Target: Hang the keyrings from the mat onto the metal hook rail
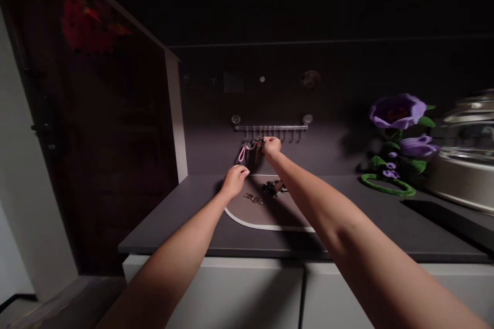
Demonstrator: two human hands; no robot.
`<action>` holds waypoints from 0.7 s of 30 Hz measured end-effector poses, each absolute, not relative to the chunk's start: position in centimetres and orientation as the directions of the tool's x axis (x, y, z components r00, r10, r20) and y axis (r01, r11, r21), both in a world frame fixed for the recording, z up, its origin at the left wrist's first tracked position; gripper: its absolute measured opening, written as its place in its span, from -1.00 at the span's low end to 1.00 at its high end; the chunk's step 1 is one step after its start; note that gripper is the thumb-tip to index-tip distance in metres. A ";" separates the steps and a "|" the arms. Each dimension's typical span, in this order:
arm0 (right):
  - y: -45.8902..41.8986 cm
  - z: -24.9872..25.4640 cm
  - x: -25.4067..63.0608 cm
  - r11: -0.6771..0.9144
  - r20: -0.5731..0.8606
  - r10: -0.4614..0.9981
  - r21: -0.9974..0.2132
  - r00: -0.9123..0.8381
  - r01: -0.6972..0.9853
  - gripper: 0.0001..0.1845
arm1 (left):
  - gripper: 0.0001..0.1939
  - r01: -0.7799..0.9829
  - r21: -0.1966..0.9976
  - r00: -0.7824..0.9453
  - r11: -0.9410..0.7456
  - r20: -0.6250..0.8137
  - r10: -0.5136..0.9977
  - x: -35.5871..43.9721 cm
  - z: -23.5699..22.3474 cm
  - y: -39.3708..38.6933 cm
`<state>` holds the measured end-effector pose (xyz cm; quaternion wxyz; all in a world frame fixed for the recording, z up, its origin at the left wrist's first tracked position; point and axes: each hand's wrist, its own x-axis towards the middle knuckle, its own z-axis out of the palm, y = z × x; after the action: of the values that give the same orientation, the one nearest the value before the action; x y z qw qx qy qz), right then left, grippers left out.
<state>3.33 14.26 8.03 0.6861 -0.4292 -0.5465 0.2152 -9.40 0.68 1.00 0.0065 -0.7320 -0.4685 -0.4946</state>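
Observation:
My right hand (272, 146) is raised to the clear hook rail (271, 127) on the back wall. Its fingers are pinched on a bunch of keys (259, 150) just under the hooks. To the left of that bunch, a pink strap (242, 153) hangs with more metal keys or rings at its top. Below the strap is my left hand (234, 180), fingers curled together, with nothing visible in them. A dark key bunch (272, 188) and some loose silver keys (253, 198) lie on the pale-edged mat (247, 216), the dark bunch partly behind my right forearm.
Purple flowers (398, 111) with a green ring base stand on the grey counter (173, 221) at right, beside a white container with a clear lid (471, 164). A dark shelf (270, 5) hangs overhead. At left is a dark door (116, 164).

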 end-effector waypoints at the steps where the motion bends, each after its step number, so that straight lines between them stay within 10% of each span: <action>1: 14.3 7.9 3.3 0.516 0.539 0.773 -0.841 0.335 0.163 -0.77 | -0.84 0.694 0.455 0.070 -0.558 0.729 0.681 -9.4 1.0 0.7; 21: 13.4 6.9 4.5 0.458 0.500 0.819 -0.865 0.283 0.202 -0.72 | -0.84 0.663 0.506 0.062 -0.552 0.697 0.714 -9.7 1.0 0.9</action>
<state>4.54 13.40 6.86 0.6530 -0.4637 -0.5502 0.2361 -9.69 0.89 1.03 -0.0258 -0.7281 -0.4727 -0.4956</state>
